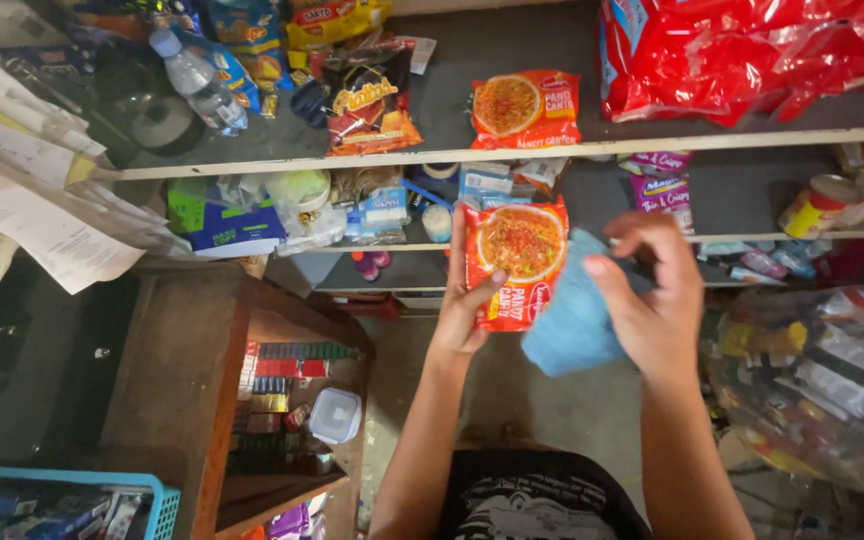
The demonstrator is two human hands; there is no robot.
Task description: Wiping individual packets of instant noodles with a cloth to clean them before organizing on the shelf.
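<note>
My left hand (464, 300) grips a red and orange noodle packet (515, 262) by its left edge, holding it up in front of the shelves. My right hand (657, 290) is closed on a light blue cloth (572, 320) pressed against the packet's right side. A second packet of the same kind (525, 110) lies on the upper shelf (432, 157), just above the one I hold. Both my forearms reach up from the bottom of the view.
The upper shelf holds snack bags (367, 100), a plastic bottle (200, 82) and large red bags (752, 55). A lower shelf (752, 237) carries small sachets and a can (820, 206). Papers (32, 200) hang at left. A clear bag of goods (832, 380) sits right; a blue basket (62, 500) bottom left.
</note>
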